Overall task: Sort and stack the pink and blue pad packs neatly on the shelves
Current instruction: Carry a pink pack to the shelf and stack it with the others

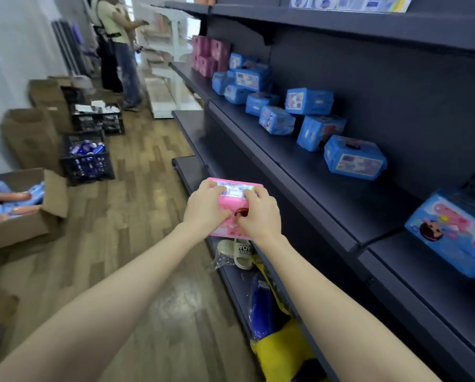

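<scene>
A pink pad pack (235,201) is held in front of the dark shelf unit, below the middle shelf's edge. My left hand (207,206) grips its left side and my right hand (259,213) grips its right side, fingers curled over the top. Several blue pad packs (308,102) lie scattered along the middle shelf (299,172), one large blue pack (451,230) at the near right. A stack of pink packs (210,55) stands at the far end of that shelf.
The bottom shelf holds a bagged sandal (237,253), a blue item and a yellow bag (281,348). Cardboard boxes (24,216) and black crates (87,161) line the wooden floor at left. A person (117,51) stands in the far aisle.
</scene>
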`<state>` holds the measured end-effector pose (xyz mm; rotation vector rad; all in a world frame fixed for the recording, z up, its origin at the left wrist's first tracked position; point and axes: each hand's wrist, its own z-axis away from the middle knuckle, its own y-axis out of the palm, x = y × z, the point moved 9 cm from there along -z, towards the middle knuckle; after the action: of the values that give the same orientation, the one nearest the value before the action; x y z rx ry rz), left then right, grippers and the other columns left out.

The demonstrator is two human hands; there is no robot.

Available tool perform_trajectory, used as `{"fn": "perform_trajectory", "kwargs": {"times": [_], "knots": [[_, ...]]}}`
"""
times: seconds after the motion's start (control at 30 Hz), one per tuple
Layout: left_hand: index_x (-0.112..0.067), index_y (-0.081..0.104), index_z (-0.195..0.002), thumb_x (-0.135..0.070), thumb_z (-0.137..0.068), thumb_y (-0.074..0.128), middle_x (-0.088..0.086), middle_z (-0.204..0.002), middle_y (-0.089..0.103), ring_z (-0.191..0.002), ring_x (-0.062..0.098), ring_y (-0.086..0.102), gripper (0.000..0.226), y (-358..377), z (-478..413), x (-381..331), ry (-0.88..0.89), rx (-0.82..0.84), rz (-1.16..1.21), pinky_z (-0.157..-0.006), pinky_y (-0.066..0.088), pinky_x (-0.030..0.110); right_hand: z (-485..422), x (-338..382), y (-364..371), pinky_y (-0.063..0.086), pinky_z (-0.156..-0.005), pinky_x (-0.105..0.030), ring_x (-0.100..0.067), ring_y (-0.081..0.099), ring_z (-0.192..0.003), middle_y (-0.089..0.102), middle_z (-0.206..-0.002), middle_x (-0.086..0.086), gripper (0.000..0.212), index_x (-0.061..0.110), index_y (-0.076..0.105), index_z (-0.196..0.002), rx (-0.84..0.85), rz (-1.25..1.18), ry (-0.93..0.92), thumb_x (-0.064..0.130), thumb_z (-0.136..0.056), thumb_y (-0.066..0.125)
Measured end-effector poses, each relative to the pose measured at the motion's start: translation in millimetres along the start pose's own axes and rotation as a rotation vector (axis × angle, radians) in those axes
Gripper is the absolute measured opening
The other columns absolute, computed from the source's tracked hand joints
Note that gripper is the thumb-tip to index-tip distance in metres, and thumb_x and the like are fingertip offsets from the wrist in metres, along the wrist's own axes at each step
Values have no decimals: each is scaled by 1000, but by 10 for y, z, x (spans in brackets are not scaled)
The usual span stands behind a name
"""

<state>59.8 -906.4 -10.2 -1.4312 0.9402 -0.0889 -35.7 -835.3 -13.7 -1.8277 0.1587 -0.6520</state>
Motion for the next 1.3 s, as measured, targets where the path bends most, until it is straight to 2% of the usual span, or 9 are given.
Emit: {"fn": "perform_trajectory", "kwargs": {"times": [0.27, 0.53, 0.7, 0.97, 1.3], "knots": [[-13, 48, -134, -21, -80, 67, 7, -139, 39, -121, 28, 47, 58, -270, 252, 469, -188, -93, -31, -97, 36, 32, -47, 506, 254, 43, -79, -35, -33, 46, -108, 42, -133, -8, 44, 9, 50, -126, 80, -45, -173, 17, -84, 58], [-13, 48, -135, -23, -81, 68, 6, -139, 39, -122, 26, 47, 59, -473, 486, 881, -311, -148, -45, -97, 34, 31, -15, 968, 491, 38, -74, -32, -34, 48, -105, 43, -132, -8, 39, 8, 52, -120, 155, -56, -287, 17, -83, 57], [-12, 47, -135, -23, -81, 69, 4, -136, 41, -121, 23, 47, 59, -585, 644, 1157, -369, -173, -28, -96, 34, 29, 46, 1258, 641, 41, -82, -34, -33, 47, -108, 40, -134, -8, 41, 8, 51, -123, 213, -34, -333, 17, -84, 57], [-11, 48, -135, -24, -81, 69, 4, -135, 42, -120, 22, 48, 59, -733, 862, 1534, -410, -168, -26, -95, 35, 29, 187, 1629, 873, 40, -82, -33, -34, 47, -110, 43, -133, -9, 39, 8, 52, -121, 275, -57, -346, 17, -83, 57], [-12, 49, -134, -25, -81, 69, 4, -134, 43, -120, 22, 48, 59, -894, 835, 1721, -391, -169, -23, -93, 36, 29, 149, 1859, 915, 41, -80, -33, -34, 49, -109, 43, -133, -9, 39, 8, 53, -120, 270, -53, -331, 18, -82, 58]]}}
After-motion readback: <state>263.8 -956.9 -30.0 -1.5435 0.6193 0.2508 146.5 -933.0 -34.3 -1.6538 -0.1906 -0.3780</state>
